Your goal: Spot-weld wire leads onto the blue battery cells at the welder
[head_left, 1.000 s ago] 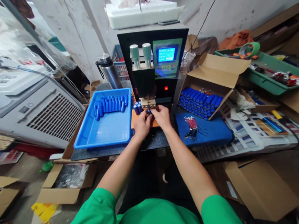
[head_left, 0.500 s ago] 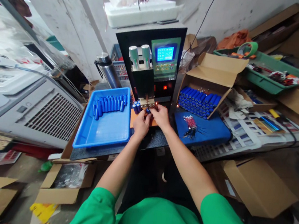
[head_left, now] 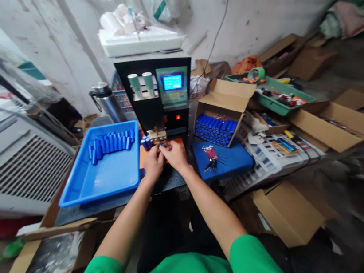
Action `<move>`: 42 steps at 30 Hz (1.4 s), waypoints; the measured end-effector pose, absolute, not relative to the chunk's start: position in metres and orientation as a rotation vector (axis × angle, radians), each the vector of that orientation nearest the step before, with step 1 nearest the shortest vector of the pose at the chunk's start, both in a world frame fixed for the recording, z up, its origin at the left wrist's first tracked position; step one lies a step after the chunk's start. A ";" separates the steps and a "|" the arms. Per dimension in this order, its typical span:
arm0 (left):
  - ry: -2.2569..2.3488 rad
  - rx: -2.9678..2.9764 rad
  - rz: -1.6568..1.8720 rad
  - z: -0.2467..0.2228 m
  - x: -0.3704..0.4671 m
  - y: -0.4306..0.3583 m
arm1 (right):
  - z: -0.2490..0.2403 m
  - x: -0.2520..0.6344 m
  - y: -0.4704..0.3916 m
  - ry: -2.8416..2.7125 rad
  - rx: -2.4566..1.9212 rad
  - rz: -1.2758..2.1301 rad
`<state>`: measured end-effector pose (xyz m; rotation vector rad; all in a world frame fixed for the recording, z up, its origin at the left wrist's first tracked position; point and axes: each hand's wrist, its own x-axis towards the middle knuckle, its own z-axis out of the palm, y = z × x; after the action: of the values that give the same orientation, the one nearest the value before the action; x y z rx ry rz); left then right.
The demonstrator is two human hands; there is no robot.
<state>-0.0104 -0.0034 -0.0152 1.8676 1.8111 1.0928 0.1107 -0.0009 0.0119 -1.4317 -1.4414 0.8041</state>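
My left hand [head_left: 153,164] and my right hand [head_left: 175,154] meet at the front of a spot welder [head_left: 179,129], just below its copper electrodes [head_left: 156,133]. Both hands are closed around a small blue battery cell [head_left: 161,145], mostly covered by my fingers. Beside my left hand, a few blue cells [head_left: 146,142] stand upright on an orange board [head_left: 142,160]. To the left, a blue tray [head_left: 105,184] holds a row of blue cells [head_left: 112,144]. Red and black wire leads [head_left: 211,157] lie on a blue surface right of my right hand.
An opened cardboard box [head_left: 233,89] of stacked blue cells [head_left: 214,129] stands right of the welder. Behind the tray is a steel flask [head_left: 108,102]. A green tray [head_left: 275,102] with wires and tape sits at the back right. White foam [head_left: 141,41] rests on the welder.
The camera view has swung, so the bench appears farther left and lower. Both hands stay together under the electrodes. Small orange bright specks near the right hand no longer show.
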 end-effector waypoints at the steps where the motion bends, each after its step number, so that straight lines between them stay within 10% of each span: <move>1: 1.816 1.884 1.094 -0.015 -0.011 -0.002 | 0.014 0.111 -0.002 -1.441 -1.437 0.806; 15: 1.760 2.132 1.201 -0.021 -0.010 0.000 | 0.005 0.125 -0.006 -1.315 -1.504 0.680; 26: 1.635 2.294 1.256 -0.020 -0.013 -0.003 | 0.045 0.277 0.021 -1.636 -1.957 -0.134; 42: 1.568 2.295 1.206 -0.020 -0.014 -0.005 | 0.059 0.306 0.040 -1.817 -2.268 -0.164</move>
<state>-0.0136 -0.0050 -0.0202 2.2951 1.5680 1.2063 0.3057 0.0398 0.0590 -2.2678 -1.8175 -0.1643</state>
